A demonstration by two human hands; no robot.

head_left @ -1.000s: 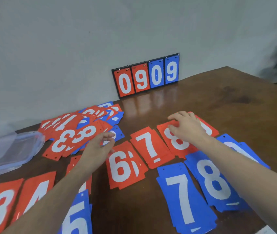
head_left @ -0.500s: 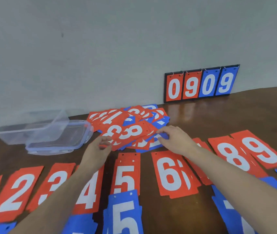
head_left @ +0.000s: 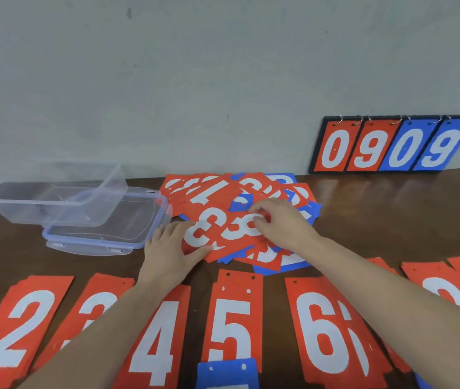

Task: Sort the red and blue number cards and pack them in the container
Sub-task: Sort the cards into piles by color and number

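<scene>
Nearest lies a row of red number cards [head_left: 233,321] on the brown table [head_left: 391,220], showing 2 to 6, with one blue card [head_left: 227,373] at the near edge. Beyond it, the left hand [head_left: 168,248] pinches the red 3 card [head_left: 206,228] at the edge of the mixed pile [head_left: 240,217]. The right hand [head_left: 282,223] pinches the red 8 card [head_left: 241,230] beside it. Left of the pile stand the clear container [head_left: 55,202] and its lid [head_left: 108,234]. Far right, a scoreboard [head_left: 394,146] leans on the wall.
</scene>
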